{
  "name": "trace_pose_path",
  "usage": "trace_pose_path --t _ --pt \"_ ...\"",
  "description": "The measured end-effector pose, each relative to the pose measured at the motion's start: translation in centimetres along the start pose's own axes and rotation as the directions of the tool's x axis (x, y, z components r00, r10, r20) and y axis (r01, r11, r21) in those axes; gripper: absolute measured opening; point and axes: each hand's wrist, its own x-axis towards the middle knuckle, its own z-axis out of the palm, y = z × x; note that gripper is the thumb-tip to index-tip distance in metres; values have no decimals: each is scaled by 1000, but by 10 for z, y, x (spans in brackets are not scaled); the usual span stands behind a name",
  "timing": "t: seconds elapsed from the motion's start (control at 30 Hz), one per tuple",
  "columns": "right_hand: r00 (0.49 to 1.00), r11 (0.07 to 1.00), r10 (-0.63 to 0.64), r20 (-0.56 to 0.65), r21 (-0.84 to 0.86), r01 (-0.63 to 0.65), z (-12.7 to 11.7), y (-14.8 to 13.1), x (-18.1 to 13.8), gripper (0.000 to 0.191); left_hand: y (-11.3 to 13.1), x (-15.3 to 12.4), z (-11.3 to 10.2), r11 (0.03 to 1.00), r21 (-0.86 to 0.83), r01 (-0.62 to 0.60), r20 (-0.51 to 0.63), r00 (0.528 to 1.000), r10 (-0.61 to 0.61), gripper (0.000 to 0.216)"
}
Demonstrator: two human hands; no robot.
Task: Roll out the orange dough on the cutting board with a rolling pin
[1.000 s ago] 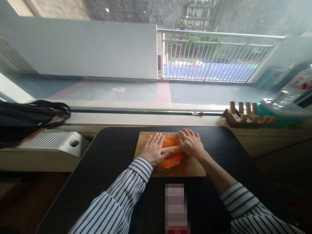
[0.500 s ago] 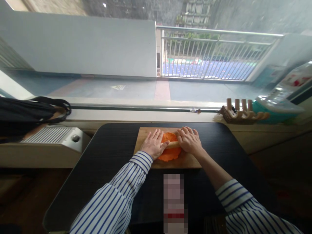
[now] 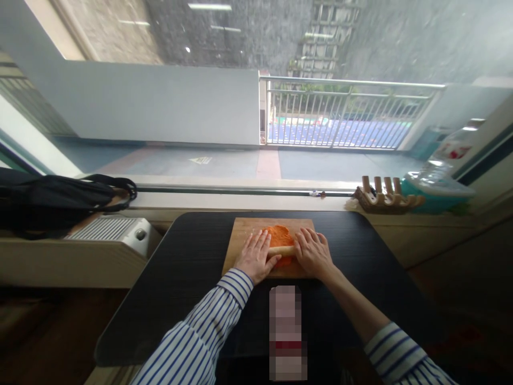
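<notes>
A light wooden rolling pin lies across a flat sheet of orange dough on a wooden board. My left hand covers the pin's left end, its fingers stretched forward over the pin and its thumb along the near side. Over the other end rests my right hand, fingers bent slightly and pointing away from me. Both palms press on the pin, so its ends are hidden. Most of the visible dough spreads beyond the pin, with a small strip on the near side.
The board stands on a black table by a window. On the sill are a wooden rack with pegs, a teal container and a clear plastic bottle. A black bag lies at left above a white vented unit.
Both hands have rolled the pin toward me, from the middle of the dough to its near part. The camera view has tilted up a little.
</notes>
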Motion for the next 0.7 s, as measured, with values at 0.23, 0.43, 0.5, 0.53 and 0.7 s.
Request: trace_pose_path --t 0.23,0.43,0.5,0.53,0.7 --pt "996 993 -84 -3 83 84 1 9 -18 41 -7 -19 2 998 -30 -53 -68 996 51 54" --pt "974 954 -224 -33 196 226 6 24 -31 45 -18 -29 -9 989 -143 -37 -90 996 24 28" --pt "968 944 -250 -39 213 252 6 27 -29 38 -19 -30 -14 983 -173 -60 -100 994 43 28" --pt "964 940 -261 -41 216 264 4 27 -27 35 -19 -30 -16 981 -183 -66 -106 993 47 28" --pt "955 936 -295 -14 195 292 -9 16 -7 31 -29 -34 -31 986 -167 24 -22 999 -28 29"
